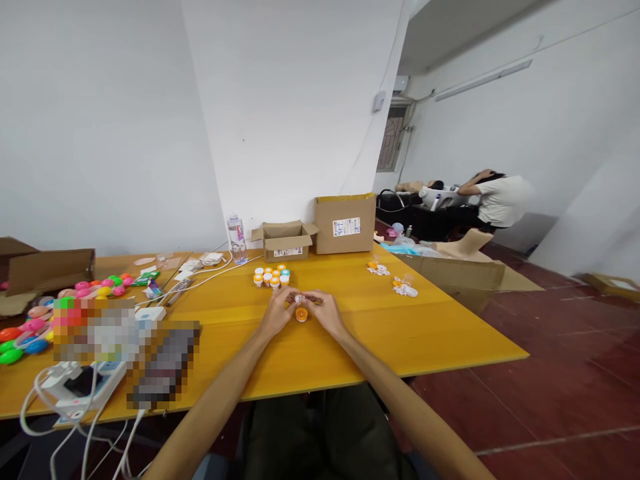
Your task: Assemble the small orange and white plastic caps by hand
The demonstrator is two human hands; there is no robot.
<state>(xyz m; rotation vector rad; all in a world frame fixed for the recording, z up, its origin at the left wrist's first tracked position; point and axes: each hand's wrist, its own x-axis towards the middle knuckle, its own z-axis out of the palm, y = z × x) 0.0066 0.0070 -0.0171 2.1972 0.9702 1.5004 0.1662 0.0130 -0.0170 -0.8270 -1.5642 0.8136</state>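
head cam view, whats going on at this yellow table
A seated person has both hands together on the yellow table. The left hand and right hand pinch a small white piece just above a small orange cup. A cluster of similar little pots stands just beyond, before two cardboard boxes.

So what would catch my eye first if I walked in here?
Probably the two hands, left hand and right hand, meeting over a small orange piece mid-way across the yellow table. Just beyond sits a cluster of small orange-and-white pots, and bright coloured toys lie at the far left.
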